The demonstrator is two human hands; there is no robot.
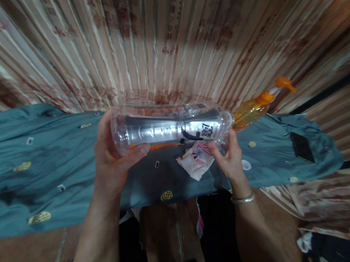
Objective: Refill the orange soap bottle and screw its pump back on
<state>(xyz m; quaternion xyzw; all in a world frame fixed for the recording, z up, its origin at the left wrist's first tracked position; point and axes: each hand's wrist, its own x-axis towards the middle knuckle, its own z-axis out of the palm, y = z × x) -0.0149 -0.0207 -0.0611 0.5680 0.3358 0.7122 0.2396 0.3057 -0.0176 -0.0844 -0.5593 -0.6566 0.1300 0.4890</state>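
Note:
A large clear plastic bottle (168, 127) with a silver, black and orange label lies sideways in the air between my hands, its mouth to the right. My left hand (112, 154) is closed round its base end, thumb along the near side. Near the neck, my right hand (228, 151) holds the bottle with thumb and fingers. Below the bottle, beside my right thumb, is a white and pink packet (196, 161). Just past the bottle's mouth is an orange pump bottle (250, 111) holding yellow-orange liquid.
A teal patterned cloth (52, 177) covers the long surface. On its right part lie a dark phone (302, 147) and a small white round piece (246, 164). A pleated patterned curtain (147, 38) hangs behind. Dark clothing (333, 247) is at the lower right.

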